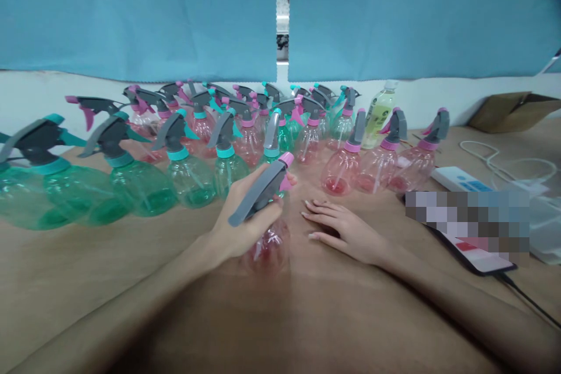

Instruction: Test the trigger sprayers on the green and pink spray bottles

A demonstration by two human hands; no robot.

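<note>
My left hand [245, 222] is wrapped round the neck of a pink spray bottle [268, 248] with a grey and pink trigger head. The bottle stands near the middle of the table, its collar hidden by my fingers. To its right, my right hand [344, 228] lies palm down on the table with fingers stretched out, touching no bottle. Green spray bottles [142, 190] with turquoise collars form a slanting row on the left. Beyond my right hand stand pink spray bottles [339, 172], their grey heads tilted. More pink and green spray bottles [249, 140] crowd together behind.
A phone [486, 257] with a black cable lies at the right, partly blurred out. Beside it are a white power strip [460, 178] and white cables. A labelled drink bottle [380, 114] and an open cardboard box [512, 111] stand farther back, before a blue curtain [140, 17].
</note>
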